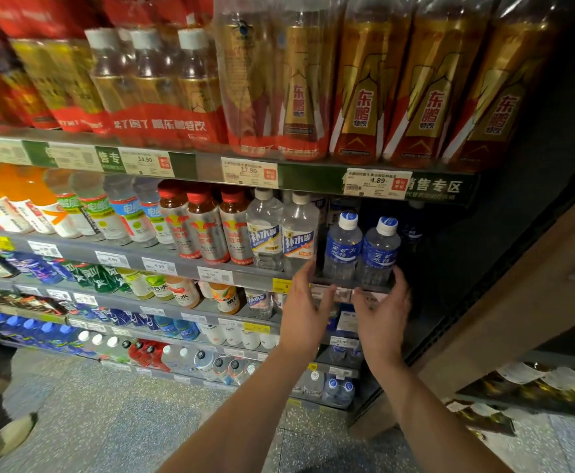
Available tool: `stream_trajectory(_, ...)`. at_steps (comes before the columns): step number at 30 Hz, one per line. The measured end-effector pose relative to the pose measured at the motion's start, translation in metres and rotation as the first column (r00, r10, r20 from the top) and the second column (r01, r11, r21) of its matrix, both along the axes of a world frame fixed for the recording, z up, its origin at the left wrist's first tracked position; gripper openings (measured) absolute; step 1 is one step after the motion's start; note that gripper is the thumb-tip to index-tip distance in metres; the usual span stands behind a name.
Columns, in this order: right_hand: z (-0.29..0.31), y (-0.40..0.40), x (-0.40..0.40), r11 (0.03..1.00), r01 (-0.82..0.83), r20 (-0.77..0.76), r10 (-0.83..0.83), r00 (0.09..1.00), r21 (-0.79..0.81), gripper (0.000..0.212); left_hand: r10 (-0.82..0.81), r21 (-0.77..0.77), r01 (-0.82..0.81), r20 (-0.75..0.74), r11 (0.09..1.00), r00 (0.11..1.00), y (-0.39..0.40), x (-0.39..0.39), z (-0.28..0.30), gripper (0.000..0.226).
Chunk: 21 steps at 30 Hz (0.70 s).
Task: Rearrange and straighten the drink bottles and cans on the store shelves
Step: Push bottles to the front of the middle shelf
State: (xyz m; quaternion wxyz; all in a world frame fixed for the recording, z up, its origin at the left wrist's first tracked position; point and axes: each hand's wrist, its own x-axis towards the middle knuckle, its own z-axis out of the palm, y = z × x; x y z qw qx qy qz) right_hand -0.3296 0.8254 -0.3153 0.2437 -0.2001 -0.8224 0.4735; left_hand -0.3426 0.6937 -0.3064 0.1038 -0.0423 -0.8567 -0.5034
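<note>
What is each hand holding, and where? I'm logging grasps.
Nothing: left hand and right hand are open, flanking the two blue-label bottles.

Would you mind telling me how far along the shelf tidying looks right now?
Looks done: the red-capped bottles and clear bottles stand upright at the shelf edge. In hand: the left hand and right hand are open on either side of the two blue-labelled water bottles, gripping nothing. Left: the lower shelves, where bottles look uneven.
</note>
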Motion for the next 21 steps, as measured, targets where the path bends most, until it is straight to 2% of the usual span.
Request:
stream_trajectory(3, -0.002, -0.026, 0.013, 0.999, 0.007, -0.124, -0.002, 0.992, 0.04, 0.066, -0.002, 0.038, 0.001, 0.034, 0.999, 0.999, -0.023, 0.01, 0.0, 0.054)
stream_trajectory(8, 0.0, -0.087, 0.026, 0.994, -0.064, -0.155, 0.077, 0.985, 0.092, 0.045, 0.004, 0.055, -0.007, 0.057, 0.998, 0.998, -0.08, 0.025, -0.005, 0.048)
stream_trajectory(11, -0.003, -0.138, 0.035, 0.992, -0.092, -0.14, 0.104, 0.985, 0.088, 0.039, -0.019, 0.078, 0.012, 0.086, 0.997, 0.996, -0.127, 0.038, -0.01, 0.043)
stream_trajectory(15, -0.018, -0.196, 0.048, 0.996, -0.085, -0.097, 0.085, 0.992, 0.01, 0.04, -0.035, 0.039, 0.03, 0.133, 0.999, 0.99, -0.182, 0.048, -0.029, 0.058)
stream_trajectory(21, -0.066, -0.242, 0.068, 0.996, 0.011, 0.065, -0.005, 0.998, -0.09, 0.044, -0.076, 0.055, 0.065, 0.226, 0.996, 0.971, -0.229, 0.064, -0.06, 0.054)
